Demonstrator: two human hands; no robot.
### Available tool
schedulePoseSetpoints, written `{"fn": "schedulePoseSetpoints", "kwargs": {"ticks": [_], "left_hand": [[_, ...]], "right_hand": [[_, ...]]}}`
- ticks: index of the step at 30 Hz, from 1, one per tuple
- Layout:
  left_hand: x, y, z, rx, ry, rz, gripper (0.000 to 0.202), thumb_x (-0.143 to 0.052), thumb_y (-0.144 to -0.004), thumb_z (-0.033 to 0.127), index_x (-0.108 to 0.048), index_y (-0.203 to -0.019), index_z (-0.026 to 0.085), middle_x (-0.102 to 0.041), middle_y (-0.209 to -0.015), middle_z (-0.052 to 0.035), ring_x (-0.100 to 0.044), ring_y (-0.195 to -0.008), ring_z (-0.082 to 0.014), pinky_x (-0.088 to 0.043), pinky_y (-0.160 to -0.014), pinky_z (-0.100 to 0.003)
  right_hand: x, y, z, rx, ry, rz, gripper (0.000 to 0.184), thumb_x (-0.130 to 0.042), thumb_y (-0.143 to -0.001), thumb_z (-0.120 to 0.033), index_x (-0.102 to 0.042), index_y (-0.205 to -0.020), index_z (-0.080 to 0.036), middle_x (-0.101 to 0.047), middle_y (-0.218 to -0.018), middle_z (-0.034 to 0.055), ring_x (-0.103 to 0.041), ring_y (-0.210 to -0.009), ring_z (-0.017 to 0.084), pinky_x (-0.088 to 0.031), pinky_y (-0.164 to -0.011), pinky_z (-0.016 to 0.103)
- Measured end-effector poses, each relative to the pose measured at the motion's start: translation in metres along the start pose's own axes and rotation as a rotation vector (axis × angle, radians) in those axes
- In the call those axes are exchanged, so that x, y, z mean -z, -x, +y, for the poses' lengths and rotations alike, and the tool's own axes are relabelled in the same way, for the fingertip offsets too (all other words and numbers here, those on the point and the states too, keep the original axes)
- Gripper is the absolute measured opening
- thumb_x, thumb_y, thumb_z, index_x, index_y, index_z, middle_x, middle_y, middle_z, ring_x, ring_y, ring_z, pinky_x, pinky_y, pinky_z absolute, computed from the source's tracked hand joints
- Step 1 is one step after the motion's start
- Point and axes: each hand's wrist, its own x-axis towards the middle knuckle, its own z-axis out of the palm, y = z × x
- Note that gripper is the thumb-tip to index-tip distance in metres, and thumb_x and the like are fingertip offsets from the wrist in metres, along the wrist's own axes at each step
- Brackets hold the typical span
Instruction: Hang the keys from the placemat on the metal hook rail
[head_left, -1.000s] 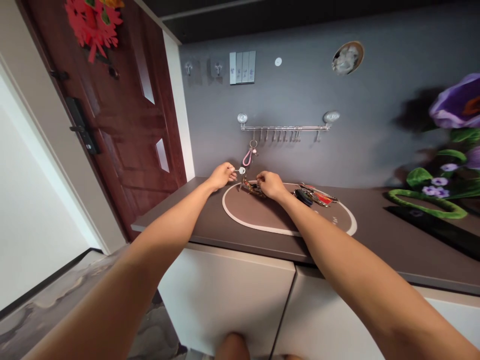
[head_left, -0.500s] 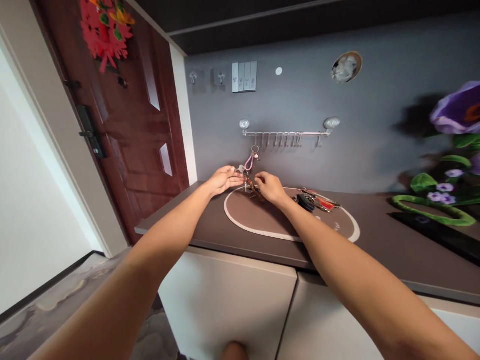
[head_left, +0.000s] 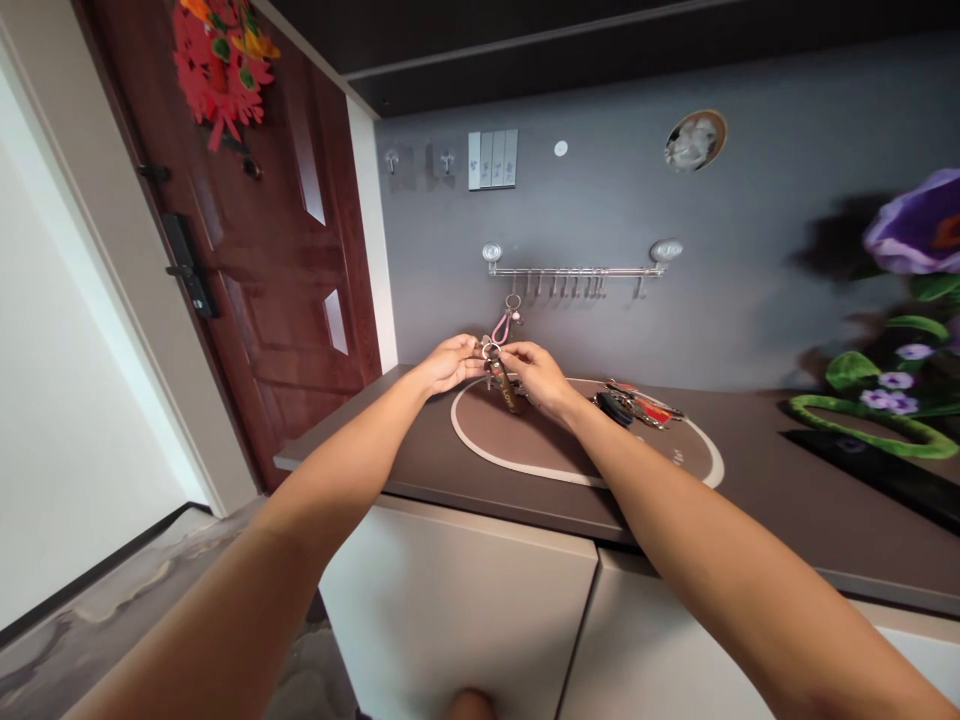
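Observation:
Between my hands, above the left part of the oval mat [head_left: 480, 447], hangs a keychain [head_left: 508, 392] with a metal ring and a brown strap bearing light lettering. My left hand [head_left: 450, 366] pinches the ring's left side, where some keys partly show. At the ring's right side, my right hand [head_left: 538, 374] is closed on it with thumb and fingers. Just behind, a pink loop keyring [head_left: 502, 328] hangs from the left end of the hook rail [head_left: 574, 271]. More keys [head_left: 646, 408], with red and black pieces, lie on the mat's right part.
The dark counter [head_left: 420, 462] runs along the grey wall under a dark overhead cabinet [head_left: 600, 60]. Artificial purple flowers [head_left: 911, 235] stand at the right. A switch panel [head_left: 493, 160] and clear hooks [head_left: 447, 162] are on the wall. A dark red door [head_left: 292, 270] is at the left.
My right hand has moved slightly left and now grips the keychain's ring beside my left hand. The ring and lettered strap now show more clearly. The view has shifted slightly.

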Motion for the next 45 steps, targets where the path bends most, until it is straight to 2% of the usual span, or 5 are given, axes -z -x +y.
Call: {"fn": "schedulePoseSetpoints", "kwargs": {"ticks": [10, 18, 28, 35, 45], "left_hand": [[-0.003, 0.000, 0.000, -0.007, 0.000, -0.007, 0.009, -0.045, -0.085, 0.019, -0.043, -0.077, 0.014, -0.061, -0.074, -0.0027, -0.062, -0.067, -0.0114, -0.048, -0.079, -0.036], [0.000, -0.002, -0.004, -0.143, -0.062, -0.020, 0.014, -0.054, -0.080, 0.022, -0.044, -0.078, 0.013, -0.062, -0.073, -0.0023, -0.063, -0.079, -0.0126, -0.042, -0.089, -0.042], [-0.002, -0.004, -0.021, -0.055, -0.280, -0.113, 0.025, -0.067, -0.067, 0.022, -0.049, -0.080, 0.012, -0.065, -0.078, -0.0052, -0.063, -0.077, -0.0129, -0.046, -0.083, -0.038], [-0.009, -0.003, -0.023, -0.077, -0.344, -0.105, 0.027, -0.064, -0.069, 0.032, -0.051, -0.082, 0.012, -0.063, -0.076, -0.0050, -0.061, -0.076, -0.0127, -0.048, -0.075, -0.031], [-0.013, -0.006, -0.031, -0.327, -0.905, 0.015, 0.023, -0.040, -0.082, 0.032, -0.051, -0.072, 0.015, -0.058, -0.066, -0.0014, -0.053, -0.057, -0.0095, -0.042, -0.055, -0.021]], "right_hand": [[0.002, 0.003, -0.006, -0.073, -0.237, -0.001, 0.023, -0.058, -0.067, -0.037, -0.058, -0.074, -0.015, -0.062, -0.073, 0.0010, -0.057, -0.069, 0.013, -0.043, -0.073, 0.028], [0.013, 0.000, -0.011, -0.066, -0.171, 0.152, 0.025, -0.056, -0.068, -0.039, -0.058, -0.075, -0.015, -0.063, -0.079, 0.0025, -0.055, -0.076, 0.012, -0.040, -0.078, 0.027], [0.015, -0.002, 0.003, -0.037, -0.301, 0.179, 0.030, -0.056, -0.068, -0.044, -0.054, -0.079, -0.016, -0.060, -0.077, 0.0012, -0.055, -0.071, 0.011, -0.043, -0.074, 0.027], [0.014, 0.002, -0.002, -0.102, -0.533, 0.139, 0.030, -0.064, -0.062, -0.041, -0.051, -0.077, -0.018, -0.058, -0.071, -0.0019, -0.055, -0.065, 0.010, -0.045, -0.068, 0.026], [0.016, -0.002, -0.013, -0.222, -0.666, 0.273, 0.027, -0.064, -0.063, -0.038, -0.050, -0.077, -0.019, -0.053, -0.054, -0.0048, -0.051, -0.050, 0.009, -0.044, -0.053, 0.024]]}}
